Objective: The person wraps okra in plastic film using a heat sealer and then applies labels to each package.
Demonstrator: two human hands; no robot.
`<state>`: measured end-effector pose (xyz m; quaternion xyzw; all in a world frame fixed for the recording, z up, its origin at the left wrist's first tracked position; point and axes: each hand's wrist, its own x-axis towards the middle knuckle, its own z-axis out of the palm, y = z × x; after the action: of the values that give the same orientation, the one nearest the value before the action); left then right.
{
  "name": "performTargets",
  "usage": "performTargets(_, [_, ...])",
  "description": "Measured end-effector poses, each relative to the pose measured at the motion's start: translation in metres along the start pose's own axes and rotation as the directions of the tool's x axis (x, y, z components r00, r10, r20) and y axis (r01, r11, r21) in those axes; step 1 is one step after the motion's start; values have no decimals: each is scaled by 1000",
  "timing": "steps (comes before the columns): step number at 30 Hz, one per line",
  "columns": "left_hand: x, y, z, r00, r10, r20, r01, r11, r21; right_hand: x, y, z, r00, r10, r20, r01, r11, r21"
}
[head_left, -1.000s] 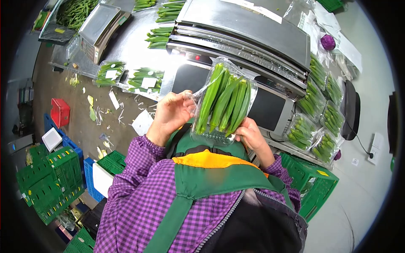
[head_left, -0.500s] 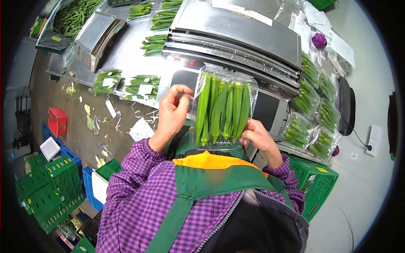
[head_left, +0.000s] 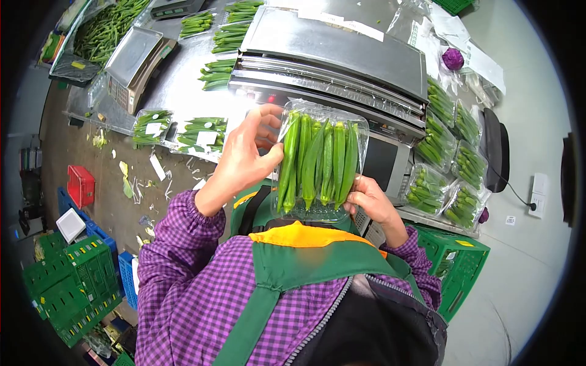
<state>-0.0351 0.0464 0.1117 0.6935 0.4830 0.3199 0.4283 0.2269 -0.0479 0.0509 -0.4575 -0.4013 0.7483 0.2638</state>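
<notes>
A clear plastic tray of green okra [head_left: 318,160], wrapped in film, is held up in front of my chest. My left hand [head_left: 247,155] grips its left edge, thumb and fingers pinching the film near the top corner. My right hand [head_left: 368,198] holds the tray's lower right corner from underneath. The pods lie side by side, running lengthways down the tray. Behind the tray stands a steel wrapping machine [head_left: 342,52] on the counter.
Packed okra trays [head_left: 448,165] are heaped at the right of the machine, labelled packs [head_left: 201,131] lie left of it. A scale [head_left: 131,58] and loose okra [head_left: 101,27] are at the far left. Green crates [head_left: 70,280] stand on the floor, another green crate [head_left: 458,262] at right.
The tray has turned from tilted to nearly upright and come slightly lower. My left hand has risen along its left edge toward the top corner.
</notes>
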Motion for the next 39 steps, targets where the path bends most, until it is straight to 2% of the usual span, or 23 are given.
performTargets(3, [7, -2, 2, 998, -41, -42, 38, 997, -64, -1, -2, 3, 1000, -9, -13, 9, 1000, 3])
performTargets(5, [16, 0, 0, 996, -84, 32, 82, 995, 60, 0, -2, 3, 1000, -19, -4, 19, 1000, -5])
performTargets(9, [30, -3, 2, 997, -71, 2, 70, 986, 153, 0, -10, 2, 1000, -14, -2, 14, 999, -30])
performTargets(11, [35, -8, 2, 986, 168, -10, -145, 880, 453, -1, -13, 1, 1000, 0, 11, 1, 998, -64])
performTargets(15, [41, -12, 0, 980, 193, 39, -191, 879, 437, -1, -14, -1, 1000, 6, 29, -4, 997, -75])
performTargets(18, [43, -14, 0, 961, 272, 40, -259, 845, 467, 1, -14, -1, 999, -6, 33, 8, 998, -60])
performTargets(21, [47, -19, 0, 943, 324, 73, -308, 772, 557, 4, -11, -4, 999, -6, 39, 8, 999, -53])
performTargets(23, [53, -23, -1, 964, 263, 28, -247, 855, 456, 6, -8, -8, 998, -12, 69, 15, 999, -44])
performTargets(24, [57, -29, -2, 964, 264, 31, -248, 855, 456, 6, -9, -10, 998, -13, 68, 16, 999, -41])
performTargets(25, [63, -37, -5, 994, -57, 93, 58, 998, -14, 6, -10, -11, 997, -5, 75, 8, 999, -40])
performTargets(26, [66, -36, -6, 907, -303, 293, 408, 804, -433, 6, -11, -12, 997, 3, 81, 1, 999, -39])
performTargets(27, [66, -34, -8, 849, -349, 395, 519, 690, -504, 7, -12, -12, 997, 1, 79, 1, 999, -36])
performTargets(28, [65, -31, -4, 848, -349, 398, 520, 691, -502, 7, -13, -12, 996, -4, 84, 6, 1000, -18])
performTargets(30, [63, -26, 5, 731, -520, 441, 680, 507, -529, 9, -13, -12, 996, -11, 89, 11, 1000, 0])
performTargets(31, [59, -43, 13, 702, -468, 537, 710, 407, -574, 10, -12, -12, 994, -5, 108, 5, 1000, -2])
performTargets(32, [54, -60, 12, 629, -350, 695, 778, 282, -562, 11, -11, -11, 992, 1, 127, -1, 1000, -5])
performTargets(34, [25, -46, 23, 655, -364, 662, 742, 472, -475, 15, -13, -9, 988, 1, 153, 3, 1000, -23])
performTargets(36, [-11, -111, 54, 687, -51, 724, 709, 260, -655, 17, -12, -6, 984, 4, 179, 4, 999, -41])
performTargets(39, [-6, -100, 58, 673, -36, 739, 727, 216, -651, 16, -6, -5, 981, 25, 194, -33, 999, 40])
